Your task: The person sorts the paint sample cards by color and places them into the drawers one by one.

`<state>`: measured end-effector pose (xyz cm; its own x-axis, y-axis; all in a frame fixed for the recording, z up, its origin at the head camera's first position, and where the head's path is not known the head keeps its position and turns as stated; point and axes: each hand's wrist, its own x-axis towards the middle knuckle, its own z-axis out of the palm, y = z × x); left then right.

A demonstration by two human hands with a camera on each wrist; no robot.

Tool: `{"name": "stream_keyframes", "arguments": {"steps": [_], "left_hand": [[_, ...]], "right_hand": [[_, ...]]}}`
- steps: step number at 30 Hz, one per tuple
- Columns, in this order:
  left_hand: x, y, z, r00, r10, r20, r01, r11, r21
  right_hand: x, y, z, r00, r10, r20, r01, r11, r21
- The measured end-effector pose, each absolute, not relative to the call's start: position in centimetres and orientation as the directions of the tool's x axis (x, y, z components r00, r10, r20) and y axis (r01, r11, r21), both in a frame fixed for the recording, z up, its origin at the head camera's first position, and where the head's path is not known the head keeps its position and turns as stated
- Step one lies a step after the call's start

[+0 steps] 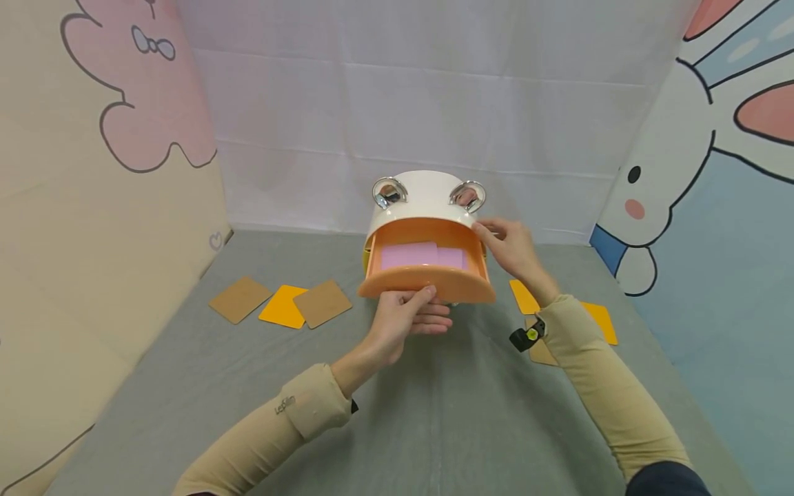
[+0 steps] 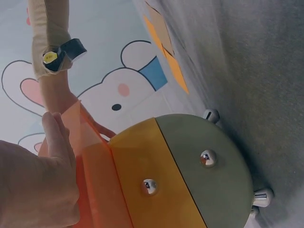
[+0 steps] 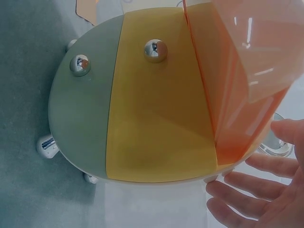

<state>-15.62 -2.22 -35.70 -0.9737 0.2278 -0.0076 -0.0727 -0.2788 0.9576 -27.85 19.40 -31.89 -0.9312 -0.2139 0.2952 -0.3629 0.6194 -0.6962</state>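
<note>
A rounded white cabinet [image 1: 428,193] stands on the table, with two shiny chrome rings on top. Its orange drawer [image 1: 397,279] is pulled out, and pink sheets of paper [image 1: 408,255] lie inside. My left hand [image 1: 397,320] is at the drawer's front; thumb and forefinger pinch there, the other fingers stretched out, any knob hidden. Fingers spread, my right hand [image 1: 511,248] steadies the cabinet's right side below a chrome ring. Under the orange drawer, a yellow drawer [image 3: 159,114] and a green drawer [image 3: 85,109] are closed, each with a round chrome knob.
Left of the cabinet lie two brown cards [image 1: 240,300] and a yellow card [image 1: 282,306]. More yellow and brown cards lie on the right, a yellow card [image 1: 600,322] among them, partly under the right forearm. A white cloth [image 1: 291,151] hangs behind; painted panels flank the grey table.
</note>
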Motion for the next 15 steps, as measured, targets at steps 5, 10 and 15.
{"name": "stream_keyframes", "arguments": {"steps": [5, 10, 15], "left_hand": [[-16.0, -2.1, -35.6, -0.979, 0.204, -0.017, -0.077, -0.293, 0.953], [-16.6, -2.1, -35.5, -0.981, 0.191, -0.018, -0.077, -0.305, 0.949], [-17.2, -1.9, -35.5, -0.983, 0.185, -0.021, -0.080, -0.318, 0.945]], "right_hand": [[-27.8, 19.4, -31.8, -0.935, -0.210, 0.286, -0.353, 0.626, -0.695], [-27.7, 19.4, -31.7, -0.936, -0.212, 0.280, -0.350, 0.623, -0.699], [-28.0, 19.4, -31.9, -0.934, -0.211, 0.287, -0.356, 0.611, -0.707]]}}
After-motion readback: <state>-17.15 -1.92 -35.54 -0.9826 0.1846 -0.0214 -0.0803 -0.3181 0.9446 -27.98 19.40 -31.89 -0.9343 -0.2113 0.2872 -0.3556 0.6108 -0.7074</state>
